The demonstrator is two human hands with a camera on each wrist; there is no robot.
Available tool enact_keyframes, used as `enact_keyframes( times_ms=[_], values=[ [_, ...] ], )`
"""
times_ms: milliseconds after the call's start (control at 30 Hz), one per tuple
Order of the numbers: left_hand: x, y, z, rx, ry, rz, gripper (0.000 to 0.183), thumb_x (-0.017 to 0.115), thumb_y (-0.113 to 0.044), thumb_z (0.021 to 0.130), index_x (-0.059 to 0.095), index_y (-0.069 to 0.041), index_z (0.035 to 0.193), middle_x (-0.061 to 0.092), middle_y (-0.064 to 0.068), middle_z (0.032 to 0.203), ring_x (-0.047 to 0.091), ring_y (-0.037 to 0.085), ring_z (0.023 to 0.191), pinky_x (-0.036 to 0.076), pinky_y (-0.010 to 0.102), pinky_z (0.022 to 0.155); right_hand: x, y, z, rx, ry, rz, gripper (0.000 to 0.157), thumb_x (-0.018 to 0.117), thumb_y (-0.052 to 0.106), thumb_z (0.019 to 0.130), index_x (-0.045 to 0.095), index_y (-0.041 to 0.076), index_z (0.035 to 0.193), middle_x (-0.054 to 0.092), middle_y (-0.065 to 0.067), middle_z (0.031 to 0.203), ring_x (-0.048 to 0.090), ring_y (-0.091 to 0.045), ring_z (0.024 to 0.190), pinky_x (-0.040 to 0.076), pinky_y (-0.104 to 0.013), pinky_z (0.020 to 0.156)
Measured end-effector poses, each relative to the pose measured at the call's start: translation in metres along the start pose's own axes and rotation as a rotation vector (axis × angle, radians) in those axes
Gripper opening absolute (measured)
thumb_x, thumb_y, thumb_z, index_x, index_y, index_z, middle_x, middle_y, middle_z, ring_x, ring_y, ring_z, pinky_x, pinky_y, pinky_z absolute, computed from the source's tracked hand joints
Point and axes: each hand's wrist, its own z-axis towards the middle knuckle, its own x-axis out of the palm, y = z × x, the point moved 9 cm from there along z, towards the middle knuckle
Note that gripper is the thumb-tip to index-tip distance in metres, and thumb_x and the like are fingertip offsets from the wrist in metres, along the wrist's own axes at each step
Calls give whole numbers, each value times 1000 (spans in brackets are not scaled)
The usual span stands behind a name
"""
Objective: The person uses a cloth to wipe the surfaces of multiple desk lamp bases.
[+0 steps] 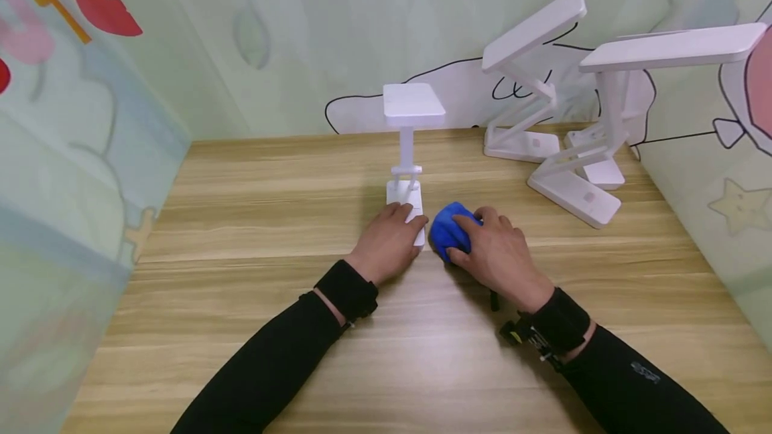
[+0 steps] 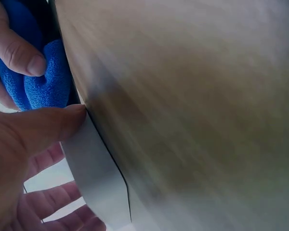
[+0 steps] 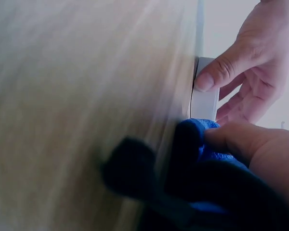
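Note:
A white folding stand [image 1: 413, 104] is upright on the wooden table, its small flat head raised on a thin arm. My left hand [image 1: 387, 246] grips the near end of its base, the thumb along the near edge and the fingers over the top. The left wrist view shows that thumb pressing the end of the white base [image 2: 96, 173]. Just to the right, my right hand [image 1: 503, 256] holds a bunched blue cloth [image 1: 447, 230] on the table. Cloth and base are close together in the right wrist view, where the left thumb lies on the base [image 3: 204, 103].
More white folding stands, one with a wide raised head [image 1: 669, 47] and one with a tilted head [image 1: 533, 29], are grouped at the back right. Another white base [image 1: 603, 174] is partly hidden between them. A printed curtain [image 1: 289, 32] borders the table [image 1: 253, 220].

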Motion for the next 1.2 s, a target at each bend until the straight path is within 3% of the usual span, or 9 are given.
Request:
enact_keyframes(
  times_ms=[333, 567, 1200],
  values=[
    [7, 15, -3, -63, 74, -57, 51, 64, -30, 91, 51, -13, 137, 54, 15, 137, 43, 32, 131, 28, 39, 115, 1, 2, 2, 6, -21, -12, 59, 67, 45, 85, 56, 14, 134, 53, -26, 121, 55, -45, 101, 48, -64, 72],
    [6, 31, -9, -91, 86, -72, 50, 65, -28, 91, 52, -11, 137, 54, 16, 137, 42, 31, 132, 27, 39, 116, -1, 5, 1, -9, -39, -39, 56, 66, 45, 84, 59, 14, 131, 55, -25, 118, 56, -44, 100, 49, -62, 72],
    [-3, 112, -42, -235, 38, -171, 45, 65, -10, 88, 55, -2, 131, 55, 23, 135, 41, 37, 131, 24, 45, 116, 1, 6, 0, -11, -51, -54, 55, 66, 44, 84, 60, 14, 129, 56, -24, 118, 55, -43, 101, 49, -62, 72]
  ],
)
